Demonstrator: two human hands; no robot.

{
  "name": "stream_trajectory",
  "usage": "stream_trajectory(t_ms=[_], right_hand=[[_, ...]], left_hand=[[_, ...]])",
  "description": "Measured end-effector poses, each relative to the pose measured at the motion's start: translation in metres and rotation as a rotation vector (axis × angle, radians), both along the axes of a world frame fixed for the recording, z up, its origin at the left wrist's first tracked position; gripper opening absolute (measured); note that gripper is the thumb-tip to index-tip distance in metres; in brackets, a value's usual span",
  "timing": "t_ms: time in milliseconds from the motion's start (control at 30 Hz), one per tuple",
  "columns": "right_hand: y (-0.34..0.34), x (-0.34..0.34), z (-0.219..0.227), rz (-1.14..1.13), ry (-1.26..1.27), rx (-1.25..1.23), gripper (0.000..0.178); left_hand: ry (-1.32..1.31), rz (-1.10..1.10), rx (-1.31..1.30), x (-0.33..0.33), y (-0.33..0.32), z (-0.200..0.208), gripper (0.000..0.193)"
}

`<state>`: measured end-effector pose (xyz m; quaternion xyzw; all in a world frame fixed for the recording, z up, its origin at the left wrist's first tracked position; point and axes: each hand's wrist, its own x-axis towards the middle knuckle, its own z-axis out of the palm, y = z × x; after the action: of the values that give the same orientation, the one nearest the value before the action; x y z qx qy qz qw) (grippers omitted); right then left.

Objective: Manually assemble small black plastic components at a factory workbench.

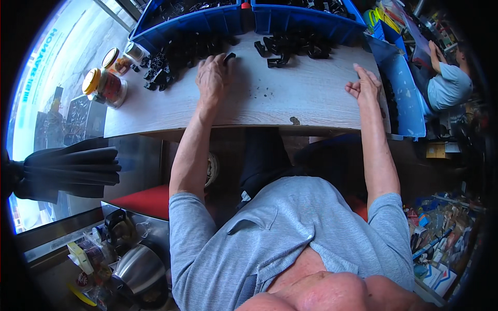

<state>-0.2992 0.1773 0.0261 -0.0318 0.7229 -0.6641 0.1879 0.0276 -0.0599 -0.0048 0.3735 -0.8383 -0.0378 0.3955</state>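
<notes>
My left hand (211,80) reaches over the table, palm down, its fingers bent around a small black plastic part (230,58) at the fingertips. Beside those fingers lies a heap of similar black parts (189,51), with smaller black pieces (160,72) spread to its left. Over the table's right edge, next to a long blue bin, hovers my right hand (366,85). Its index finger is stretched out and the other fingers are loosely curled, with nothing visible in them. A second group of black parts (295,46) lies between the two hands, farther back.
Two blue bins (189,23) of small parts stand along the table's (295,98) far edge. The long blue bin (407,93) adjoins its right side. Lidded jars (111,85) and a can (134,52) stand at the left. Another person (448,85) is at the far right.
</notes>
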Motion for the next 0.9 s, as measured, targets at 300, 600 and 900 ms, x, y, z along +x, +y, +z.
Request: stream_trajectory(t_ms=[300, 600, 900], right_hand=[[-0.079, 0.095, 0.018, 0.500, 0.006, 0.306, 0.055], [-0.122, 0.106, 0.013, 0.543, 0.063, 0.426, 0.042], [-0.079, 0.097, 0.027, 0.629, -0.080, 0.293, 0.027]], left_hand=[[-0.210, -0.119, 0.007, -0.006, 0.018, -0.004, 0.032], [-0.186, -0.128, 0.054, -0.010, 0.018, -0.002, 0.030], [-0.029, -0.131, -0.010, -0.006, 0.020, 0.001, 0.031]])
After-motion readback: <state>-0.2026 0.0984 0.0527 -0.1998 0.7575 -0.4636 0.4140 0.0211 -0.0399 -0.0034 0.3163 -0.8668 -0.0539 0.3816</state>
